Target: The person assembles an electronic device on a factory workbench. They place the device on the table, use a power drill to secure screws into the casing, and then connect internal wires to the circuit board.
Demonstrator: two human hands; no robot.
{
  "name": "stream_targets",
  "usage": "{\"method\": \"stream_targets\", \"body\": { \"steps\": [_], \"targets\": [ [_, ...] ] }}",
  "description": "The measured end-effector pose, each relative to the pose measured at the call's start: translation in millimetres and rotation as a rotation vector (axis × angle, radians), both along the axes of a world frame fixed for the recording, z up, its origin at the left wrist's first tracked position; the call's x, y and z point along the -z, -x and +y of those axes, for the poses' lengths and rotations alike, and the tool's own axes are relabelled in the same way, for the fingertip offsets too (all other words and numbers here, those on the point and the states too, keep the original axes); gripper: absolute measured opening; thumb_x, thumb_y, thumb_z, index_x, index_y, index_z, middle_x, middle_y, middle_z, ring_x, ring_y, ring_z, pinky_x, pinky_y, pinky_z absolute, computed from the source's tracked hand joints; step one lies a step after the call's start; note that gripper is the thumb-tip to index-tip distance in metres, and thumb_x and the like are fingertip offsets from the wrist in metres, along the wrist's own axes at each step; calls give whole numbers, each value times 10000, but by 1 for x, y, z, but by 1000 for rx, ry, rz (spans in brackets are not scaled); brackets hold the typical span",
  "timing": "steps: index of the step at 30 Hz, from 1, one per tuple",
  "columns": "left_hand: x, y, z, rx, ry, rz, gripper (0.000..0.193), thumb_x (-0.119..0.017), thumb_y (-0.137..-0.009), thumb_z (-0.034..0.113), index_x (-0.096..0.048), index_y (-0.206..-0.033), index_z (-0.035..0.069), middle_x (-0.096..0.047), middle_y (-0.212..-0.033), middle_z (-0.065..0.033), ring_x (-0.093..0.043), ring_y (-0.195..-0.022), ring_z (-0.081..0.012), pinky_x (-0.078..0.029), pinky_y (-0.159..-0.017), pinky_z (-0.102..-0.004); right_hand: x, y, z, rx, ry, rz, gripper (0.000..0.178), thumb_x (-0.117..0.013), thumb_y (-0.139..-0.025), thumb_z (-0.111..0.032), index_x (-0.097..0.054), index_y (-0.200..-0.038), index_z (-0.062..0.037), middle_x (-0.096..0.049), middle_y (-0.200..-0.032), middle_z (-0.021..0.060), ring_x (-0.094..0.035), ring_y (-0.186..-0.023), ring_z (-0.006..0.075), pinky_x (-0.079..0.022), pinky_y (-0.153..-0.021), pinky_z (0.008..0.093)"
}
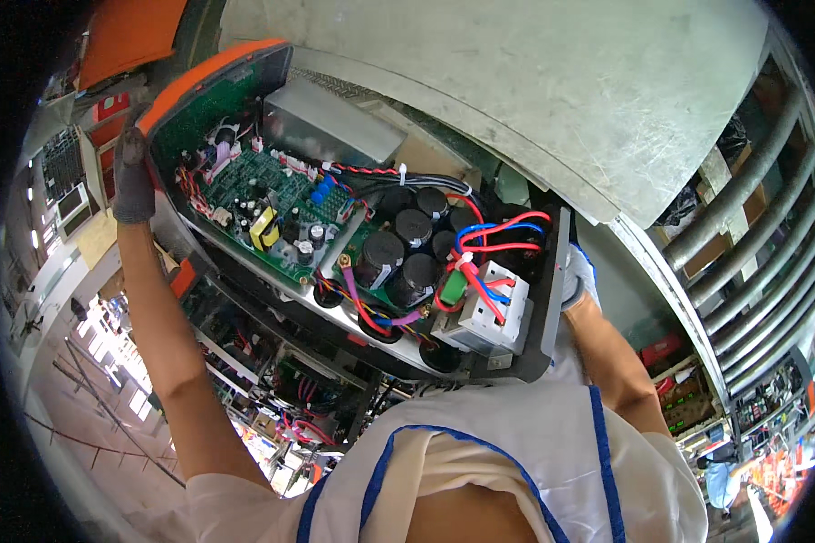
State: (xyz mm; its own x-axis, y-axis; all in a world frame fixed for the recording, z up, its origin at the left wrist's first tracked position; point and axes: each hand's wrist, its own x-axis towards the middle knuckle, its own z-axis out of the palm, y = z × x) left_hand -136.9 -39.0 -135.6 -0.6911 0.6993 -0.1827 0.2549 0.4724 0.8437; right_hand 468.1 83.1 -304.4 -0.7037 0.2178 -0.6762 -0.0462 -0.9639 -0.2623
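An opened electronics unit with an orange-edged end panel [210,76] spans the space between my hands, tilted with its left end farther away. My left hand [134,181], in a dark grey glove, grips the outside of that orange end. At the opposite end, my right hand [580,275], in a pale glove, holds the unit behind its dark end plate [550,288]; the plate hides part of the fingers. Inside are a green circuit board [267,213], several black capacitors [414,228], a white breaker block [496,319], and red and blue wires [507,242].
A grey metal sheet surface [552,81] lies just beyond the unit. A rack of metal bars [752,208] stands at the right. More wired electronics [312,394] sit below the unit, close to my body. An orange panel [131,36] is at far left.
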Motion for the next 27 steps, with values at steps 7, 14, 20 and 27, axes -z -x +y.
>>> {"method": "stream_targets", "body": {
  "steps": [7, 14, 20, 27],
  "targets": [
    [-10, -64, 37, 226, 56, 709, 418, -470, -937, 303, -505, -1249, 27, -535, -1256, -99, -523, -1116, -227, -417, -952, -358, -27, 9, 0, 5, -108, -100, 621, -557, -774, -579, -576, -1115, -60, -618, -995, 55, -592, -885, 156, -504, -803, 317],
    [-18, -78, 71, -339, -96, -154, 365, -571, -847, 334, -618, -1048, 33, -643, -1018, -89, -612, -905, -193, -483, -806, -317, -88, 6, 4, -36, -219, -291, 657, -444, -825, -655, -593, -1092, -74, -625, -954, 46, -592, -849, 144, -508, -771, 309],
    [-8, -46, 72, -333, -27, -302, 292, -575, -840, 364, -630, -948, 98, -648, -865, -61, -611, -770, -183, -498, -705, -313, -167, 28, -15, 127, -43, -288, 678, -360, -863, -678, -555, -1122, -83, -609, -997, 48, -579, -901, 137, -497, -795, 306],
    [7, -16, 71, -207, -53, -441, 236, -551, -851, 357, -608, -886, 131, -648, -798, -53, -605, -703, -185, -501, -657, -312, -216, 26, -15, -149, -419, -98, 671, -387, -916, -572, -413, -1281, -9, -525, -1192, 92, -499, -1101, 175, -389, -969, 303]
  ]
}}
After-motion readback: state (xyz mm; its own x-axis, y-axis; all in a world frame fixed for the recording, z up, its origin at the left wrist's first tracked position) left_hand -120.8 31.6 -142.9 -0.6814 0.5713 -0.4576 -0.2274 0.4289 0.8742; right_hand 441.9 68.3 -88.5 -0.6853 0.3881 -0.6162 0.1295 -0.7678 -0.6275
